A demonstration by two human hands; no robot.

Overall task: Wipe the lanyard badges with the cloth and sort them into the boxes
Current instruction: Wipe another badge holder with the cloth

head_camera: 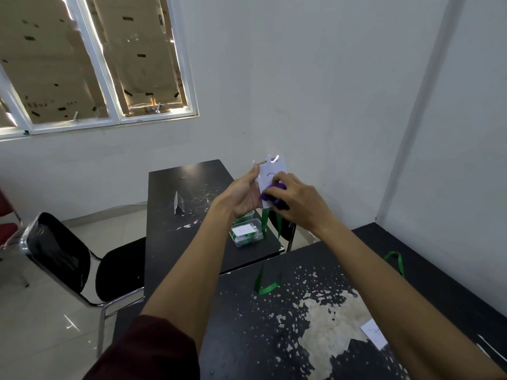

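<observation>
White card badge in a clear plastic sleeve [272, 171], held upright in the air above the gap between the two tables, well short of the white wall behind it. The left hand [244, 196] pinches the sleeve's left edge between thumb and fingertips. The right hand [299, 200] has its fingers curled round a bunched purple cloth [270, 195] and presses it against the card's face. A green ribbon lanyard [264, 283] hangs from the badge's lower end, and its loop reaches the far edge of the near black tabletop with flaked, peeling finish [274, 338]. On the far black tabletop [178, 229], at its near right corner, stands a clear plastic box with a white label and green contents [247, 234]. A second clear box [244, 216] sits just behind it, partly hidden by the left wrist. A small white folded card [177, 205] stands near the middle of that top, well apart from the boxes. At the near tabletop's right edge lie another white badge [374, 334] and, farther back, a second green lanyard loop [396, 260]. A black chair with chrome frame [68, 256] stands on the tiled floor off the far table's left edge.
</observation>
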